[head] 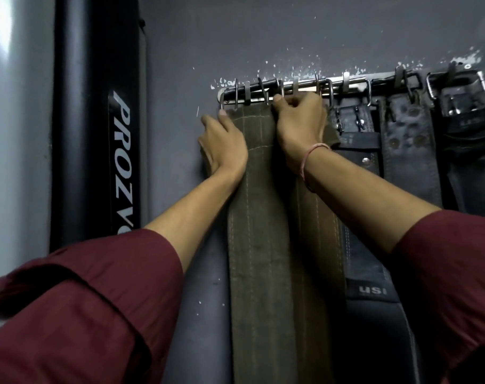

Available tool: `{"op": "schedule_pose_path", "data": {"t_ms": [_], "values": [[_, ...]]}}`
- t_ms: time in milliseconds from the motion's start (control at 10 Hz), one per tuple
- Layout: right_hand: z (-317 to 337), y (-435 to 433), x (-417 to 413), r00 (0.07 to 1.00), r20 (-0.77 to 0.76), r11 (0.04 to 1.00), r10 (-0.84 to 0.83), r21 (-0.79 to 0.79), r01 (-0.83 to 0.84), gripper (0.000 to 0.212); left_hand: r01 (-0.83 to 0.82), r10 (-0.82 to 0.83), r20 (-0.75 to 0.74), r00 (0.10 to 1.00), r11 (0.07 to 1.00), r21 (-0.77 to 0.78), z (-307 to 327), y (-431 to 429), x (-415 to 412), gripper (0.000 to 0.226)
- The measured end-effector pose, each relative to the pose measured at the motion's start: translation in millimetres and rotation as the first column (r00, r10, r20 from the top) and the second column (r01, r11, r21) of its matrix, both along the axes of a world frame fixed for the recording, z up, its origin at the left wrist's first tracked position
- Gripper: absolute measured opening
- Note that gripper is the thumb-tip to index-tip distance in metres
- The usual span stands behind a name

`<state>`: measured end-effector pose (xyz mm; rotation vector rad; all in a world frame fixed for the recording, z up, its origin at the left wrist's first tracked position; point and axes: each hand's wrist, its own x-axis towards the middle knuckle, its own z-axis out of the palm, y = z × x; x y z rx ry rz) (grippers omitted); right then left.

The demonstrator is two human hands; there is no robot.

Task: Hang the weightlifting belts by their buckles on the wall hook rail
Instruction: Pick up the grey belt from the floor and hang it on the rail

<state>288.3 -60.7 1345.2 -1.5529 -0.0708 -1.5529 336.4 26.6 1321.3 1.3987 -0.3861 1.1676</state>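
A wide olive-green belt (266, 245) with pale stitching hangs flat against the grey wall. Its metal buckle (252, 91) lies over the left end of the steel hook rail (355, 85). My left hand (222, 142) pinches the belt's upper left edge just under the rail. My right hand (302, 126) grips the belt's top right, fingers curled up at the buckle bar. Several dark belts (407, 151) hang by their buckles from the rail to the right, one marked "USI" (373, 289).
A tall black padded column (97, 120) with white lettering stands against the wall to the left. Chipped white paint marks (291, 70) speckle the wall above the rail. A large chrome buckle (457, 84) hangs at the far right.
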Motion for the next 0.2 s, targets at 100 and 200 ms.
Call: {"op": "schedule_pose_path", "data": {"t_ms": [100,200], "values": [[-23.0,2.9,-14.4,0.999,0.035,1.0,0.019,-0.026,-0.018,0.018,-0.01,0.01,0.014,1.0,1.0,0.009,-36.8,-11.9,-0.9,0.036],[-54.8,-3.6,-36.4,0.988,0.148,0.997,0.033,-0.068,-0.023,0.014,-0.177,0.177,0.007,0.984,0.98,0.092,-77.1,-19.2,-8.3,0.043]]}}
